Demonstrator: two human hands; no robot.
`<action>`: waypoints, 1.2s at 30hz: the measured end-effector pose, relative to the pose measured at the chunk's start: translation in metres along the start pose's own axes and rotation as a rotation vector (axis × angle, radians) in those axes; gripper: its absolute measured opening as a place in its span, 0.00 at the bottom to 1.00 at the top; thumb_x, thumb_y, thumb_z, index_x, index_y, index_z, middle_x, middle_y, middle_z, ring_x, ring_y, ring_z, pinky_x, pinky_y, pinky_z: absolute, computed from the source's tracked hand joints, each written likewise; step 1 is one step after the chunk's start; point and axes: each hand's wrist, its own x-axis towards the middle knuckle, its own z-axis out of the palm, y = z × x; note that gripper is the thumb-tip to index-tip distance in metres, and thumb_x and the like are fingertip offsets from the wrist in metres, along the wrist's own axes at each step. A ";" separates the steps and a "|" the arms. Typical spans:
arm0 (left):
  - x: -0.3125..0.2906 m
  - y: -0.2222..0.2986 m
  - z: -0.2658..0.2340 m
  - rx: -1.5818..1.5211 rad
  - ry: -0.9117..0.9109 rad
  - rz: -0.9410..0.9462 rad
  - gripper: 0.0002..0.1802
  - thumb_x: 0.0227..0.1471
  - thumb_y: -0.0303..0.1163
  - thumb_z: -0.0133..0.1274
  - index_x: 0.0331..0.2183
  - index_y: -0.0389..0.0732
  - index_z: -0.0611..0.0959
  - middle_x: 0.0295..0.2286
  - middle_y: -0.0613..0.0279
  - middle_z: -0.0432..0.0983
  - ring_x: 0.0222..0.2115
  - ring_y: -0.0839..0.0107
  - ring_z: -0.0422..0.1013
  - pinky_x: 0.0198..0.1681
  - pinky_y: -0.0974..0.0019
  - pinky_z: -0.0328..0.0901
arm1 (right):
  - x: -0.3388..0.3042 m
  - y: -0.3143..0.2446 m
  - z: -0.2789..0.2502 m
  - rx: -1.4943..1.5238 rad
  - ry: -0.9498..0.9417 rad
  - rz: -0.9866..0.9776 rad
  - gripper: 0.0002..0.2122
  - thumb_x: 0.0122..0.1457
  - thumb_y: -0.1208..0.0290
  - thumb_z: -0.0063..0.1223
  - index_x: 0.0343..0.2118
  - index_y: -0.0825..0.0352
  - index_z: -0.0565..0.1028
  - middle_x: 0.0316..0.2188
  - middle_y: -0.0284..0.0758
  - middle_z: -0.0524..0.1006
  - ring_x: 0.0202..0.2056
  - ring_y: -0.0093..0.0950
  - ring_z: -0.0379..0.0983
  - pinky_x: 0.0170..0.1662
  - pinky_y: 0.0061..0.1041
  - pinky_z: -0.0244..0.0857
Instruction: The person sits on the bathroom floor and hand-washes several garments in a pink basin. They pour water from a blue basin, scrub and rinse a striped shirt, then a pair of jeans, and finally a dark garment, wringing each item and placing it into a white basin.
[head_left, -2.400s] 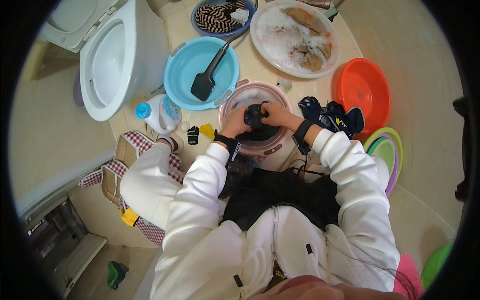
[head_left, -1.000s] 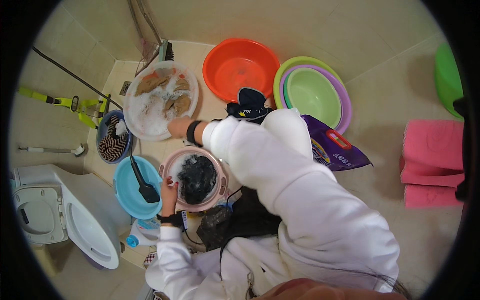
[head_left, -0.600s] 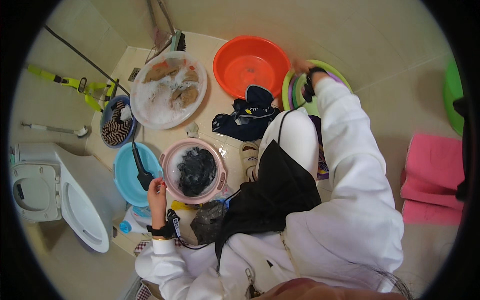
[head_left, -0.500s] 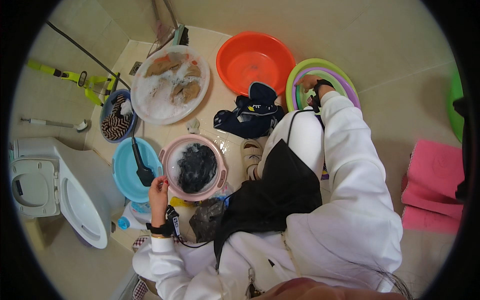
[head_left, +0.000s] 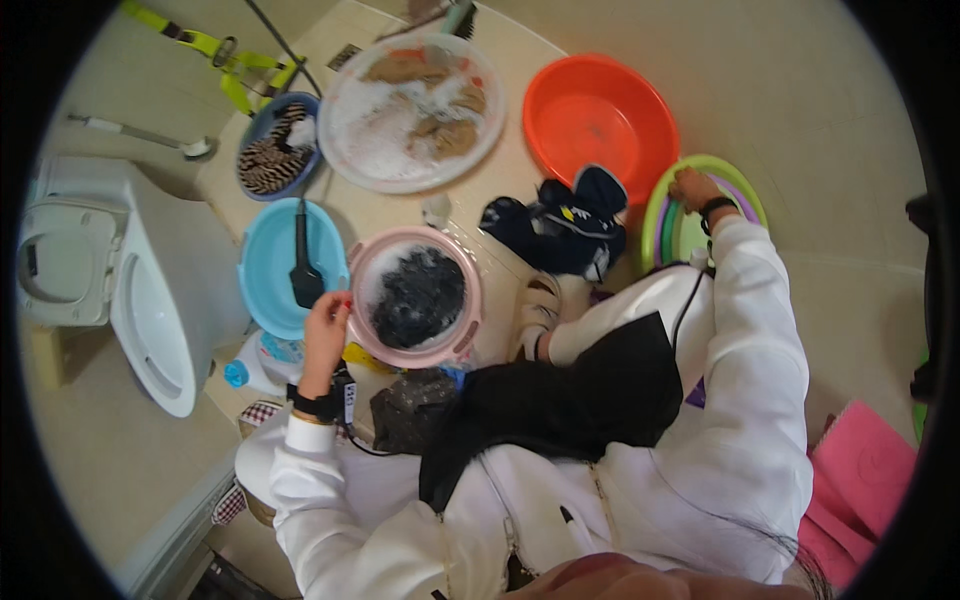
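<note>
My right hand (head_left: 693, 188) reaches far to the right, its fingers curled over the rim of a stack of nested basins (head_left: 652, 225), yellow-green outside with purple and green ones inside. My left hand (head_left: 326, 328) hovers by the touching rims of a light blue basin (head_left: 262, 290) and a pink basin (head_left: 474, 290). Its fingers are drawn together; whether they pinch anything is too small to tell. Dark wet cloth (head_left: 418, 297) lies in suds in the pink basin. Inside the blue basin rests a black shower head (head_left: 305, 280).
Brown cloth (head_left: 440, 138) soaks in a foamy white basin (head_left: 335, 165) at the back. Beside it stands an orange-red basin (head_left: 600, 120). Navy clothing (head_left: 550, 235) lies on the floor. A striped cloth (head_left: 272, 160) fills a small blue basin. The toilet (head_left: 150, 300) is left, pink mats (head_left: 860, 470) right.
The view has shifted, so the basins appear farther right and higher. My right hand stays at the nested basins' rim, and my left remains beside the pink and blue basins.
</note>
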 end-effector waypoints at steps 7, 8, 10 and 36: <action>0.010 0.018 0.000 -0.114 -0.080 -0.096 0.09 0.56 0.21 0.46 0.40 0.33 0.78 0.34 0.61 0.76 0.35 0.74 0.72 0.42 0.71 0.65 | -0.037 0.015 0.005 -0.179 0.086 -0.202 0.09 0.42 0.80 0.53 0.29 0.61 0.75 0.34 0.42 0.74 0.37 0.43 0.72 0.42 0.39 0.68; 0.011 0.021 0.000 -0.111 -0.066 -0.097 0.09 0.56 0.21 0.47 0.40 0.33 0.78 0.34 0.61 0.76 0.35 0.74 0.72 0.42 0.72 0.65 | -0.041 0.020 -0.002 -0.173 0.038 -0.144 0.08 0.42 0.78 0.53 0.28 0.61 0.75 0.31 0.42 0.75 0.35 0.43 0.72 0.40 0.39 0.68; 0.014 0.026 -0.002 -0.127 -0.096 -0.087 0.09 0.56 0.21 0.47 0.40 0.33 0.78 0.34 0.62 0.76 0.35 0.75 0.72 0.42 0.72 0.65 | -0.056 0.033 -0.020 0.051 -0.075 0.152 0.06 0.46 0.74 0.52 0.30 0.60 0.75 0.28 0.41 0.76 0.34 0.42 0.74 0.39 0.38 0.67; -0.031 0.058 -0.049 -0.278 0.256 0.052 0.10 0.54 0.22 0.45 0.38 0.32 0.79 0.29 0.58 0.79 0.30 0.75 0.74 0.36 0.71 0.68 | 0.078 -0.209 -0.239 0.801 0.977 0.383 0.19 0.51 0.65 0.51 0.44 0.72 0.75 0.36 0.54 0.77 0.40 0.46 0.76 0.42 0.39 0.69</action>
